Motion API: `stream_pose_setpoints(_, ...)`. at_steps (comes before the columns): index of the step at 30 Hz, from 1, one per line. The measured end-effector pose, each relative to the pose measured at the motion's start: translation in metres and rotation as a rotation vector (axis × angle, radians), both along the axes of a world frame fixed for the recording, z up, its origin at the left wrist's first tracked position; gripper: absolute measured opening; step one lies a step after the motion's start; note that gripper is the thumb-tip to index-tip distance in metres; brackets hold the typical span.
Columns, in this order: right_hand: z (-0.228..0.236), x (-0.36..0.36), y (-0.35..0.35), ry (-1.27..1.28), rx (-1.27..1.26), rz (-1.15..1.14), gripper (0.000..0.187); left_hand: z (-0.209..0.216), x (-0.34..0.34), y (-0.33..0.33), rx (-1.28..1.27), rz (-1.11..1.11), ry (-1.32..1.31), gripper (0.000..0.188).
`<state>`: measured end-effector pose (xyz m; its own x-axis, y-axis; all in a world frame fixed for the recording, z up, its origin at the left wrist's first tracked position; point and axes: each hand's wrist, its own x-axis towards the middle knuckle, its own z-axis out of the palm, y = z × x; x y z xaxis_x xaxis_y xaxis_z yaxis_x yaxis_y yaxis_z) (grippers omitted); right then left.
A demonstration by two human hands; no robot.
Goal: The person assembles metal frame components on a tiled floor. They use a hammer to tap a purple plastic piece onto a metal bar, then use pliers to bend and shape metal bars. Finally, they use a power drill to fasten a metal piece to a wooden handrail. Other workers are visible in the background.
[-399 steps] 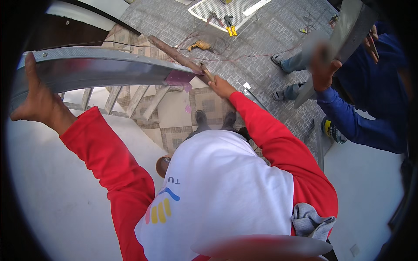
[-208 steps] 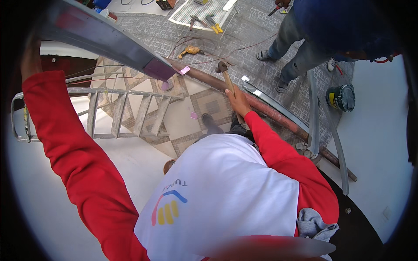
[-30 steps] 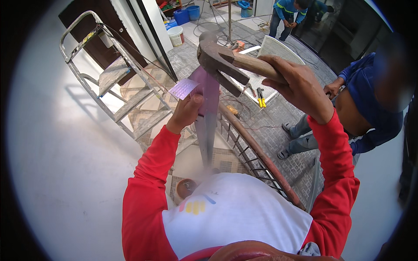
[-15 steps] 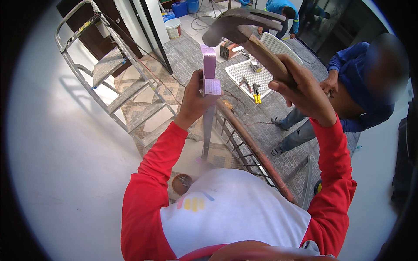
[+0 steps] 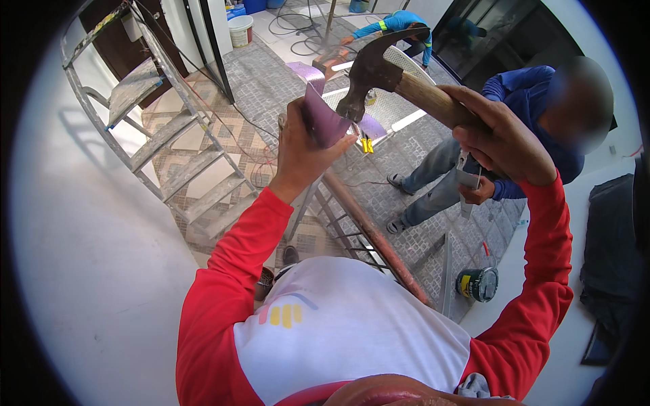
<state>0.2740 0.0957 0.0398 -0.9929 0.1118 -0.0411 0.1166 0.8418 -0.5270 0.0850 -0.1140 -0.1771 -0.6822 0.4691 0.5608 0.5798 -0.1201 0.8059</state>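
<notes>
My left hand (image 5: 302,152) is closed around a shiny purple metal piece (image 5: 326,120), bent like a channel or bracket, raised in front of my chest. My right hand (image 5: 504,135) grips the wooden handle of a claw hammer (image 5: 376,71), its claw pointing up and away. The hammer's striking face is at the right edge of the purple piece; whether it touches cannot be told. A purple flange (image 5: 371,126) shows just beyond the hammer face. Yellow-handled pliers (image 5: 367,145) lie behind it, partly hidden.
A metal stepladder (image 5: 166,139) stands at left. A reddish railing (image 5: 365,227) runs below my hands. To the right, a co-worker in blue (image 5: 521,115) holds a grey metal piece (image 5: 468,178). A dark paint bucket (image 5: 478,284) stands lower right; another person (image 5: 403,28) bends down far back.
The hammer has come down and left to the purple piece, which is now tilted. My view has shifted right. The co-worker's hand now shows a grey metal piece.
</notes>
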Motion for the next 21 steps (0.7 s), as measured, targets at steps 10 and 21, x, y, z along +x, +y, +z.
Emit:
stream_pose_setpoints(10,-0.004,-0.008,0.001,0.147,0.305,0.276,0.055,0.009,-0.008,0.001,-0.007,-0.033,0.014,0.066)
stream_pose_setpoints(21,0.000,-0.004,-0.008,0.192,0.442,0.185,0.057,0.023,-0.015,0.001,-0.026,-0.050,-0.030,0.062)
